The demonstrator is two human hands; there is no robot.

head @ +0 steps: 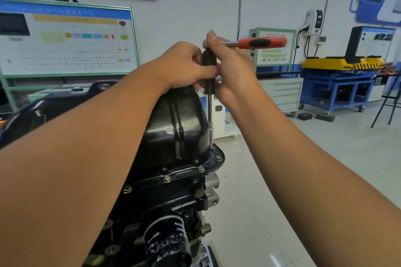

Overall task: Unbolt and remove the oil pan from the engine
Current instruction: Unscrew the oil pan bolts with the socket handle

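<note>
Black driver handle [209,71] pinched by both hands' fingers, socket tip hidden behind oil pan [173,123] flange

I see bright, even indoor light with only soft shadows. Glare streaks lie on the glossy black oil pan [173,123]. Wide-angle distortion bends the wall posters [65,39] and frame edges. Forearms at the bottom corners look soft; distant print is unreadable.

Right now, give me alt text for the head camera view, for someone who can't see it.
Both hands, left hand and right hand, grip a black-handled socket driver standing on a flange bolt of the black oil pan. A red-handled ratchet sticks out from its top.
</note>
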